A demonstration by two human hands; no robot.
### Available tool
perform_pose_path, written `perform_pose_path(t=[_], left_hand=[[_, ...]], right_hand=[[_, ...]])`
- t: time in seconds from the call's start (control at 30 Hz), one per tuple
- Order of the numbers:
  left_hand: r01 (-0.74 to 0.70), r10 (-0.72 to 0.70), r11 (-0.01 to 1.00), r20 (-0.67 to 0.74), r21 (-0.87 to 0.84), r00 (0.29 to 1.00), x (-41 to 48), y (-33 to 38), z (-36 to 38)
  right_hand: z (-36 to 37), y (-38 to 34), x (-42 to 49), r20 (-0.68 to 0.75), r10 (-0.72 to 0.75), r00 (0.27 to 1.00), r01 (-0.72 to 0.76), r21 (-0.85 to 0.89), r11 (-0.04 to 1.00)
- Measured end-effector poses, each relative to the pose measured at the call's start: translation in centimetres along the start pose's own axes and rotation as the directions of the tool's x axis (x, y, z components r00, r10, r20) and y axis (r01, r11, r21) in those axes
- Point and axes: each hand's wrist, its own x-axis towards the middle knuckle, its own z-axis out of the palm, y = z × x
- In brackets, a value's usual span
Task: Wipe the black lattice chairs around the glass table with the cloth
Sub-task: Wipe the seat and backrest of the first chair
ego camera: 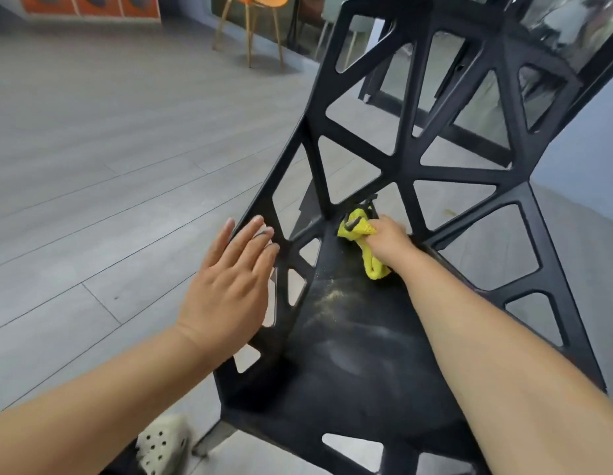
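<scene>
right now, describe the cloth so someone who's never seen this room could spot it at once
Find the black lattice chair filling the middle of the view and follow its seat to the back, where it meets the backrest. There the right hand grips a bunched cloth. It is bright yellow, the only yellow thing against the black chair and grey floor.

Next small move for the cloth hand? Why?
Probably pull the yellow cloth in the right hand from the back corner toward the pale dust streak on the seat of the black lattice chair; it looks unwiped, and the left hand steadies the side.
</scene>
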Motion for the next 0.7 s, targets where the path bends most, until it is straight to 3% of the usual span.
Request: perform_pose_path(t=[0.13,0.3,0.37,0.47,0.57,0.63,0.7], left_hand=[[0.133,-0.133,0.991,-0.032,0.001,0.991,0.0,0.0,0.1],[0.148,-0.147,0.989,-0.047,0.014,0.988,-0.1,0.1,0.2],[0.139,-0.138,0.99,-0.048,0.031,0.989,-0.1,0.1,0.2],[0.125,-0.124,0.992,-0.021,0.026,0.992,-0.1,0.0,0.2],[0.145,-0.145,0.989,-0.034,0.003,0.989,-0.2,-0.1,0.5],[0.199,-0.201,0.979,-0.061,-0.031,0.978,-0.2,-0.2,0.5],[0.266,-0.275,0.96,-0.102,-0.091,0.956,-0.3,-0.2,0.4]], right_hand=[[3.1,0.3,-0.7,-0.065,-0.011,0.998,0.003,-0.116,0.993],[2.4,-0.8,-5.7,0.088,-0.252,0.964,0.264,-0.179,0.948],[2.3,-1.2,-8.1,0.161,-0.326,0.932,0.344,-0.102,0.933],[0.6,-1.5,-9.1,0.241,-0.323,0.915,0.298,0.134,0.945],[-1.8,-1.3,-6.9,0.066,-0.218,0.974,0.196,0.24,0.951],[-1.5,-0.7,-5.7,0.084,-0.139,0.987,0.126,0.147,0.981],[0.3,-0.1,-5.5,0.143,-0.064,0.988,0.078,-0.094,0.992]])
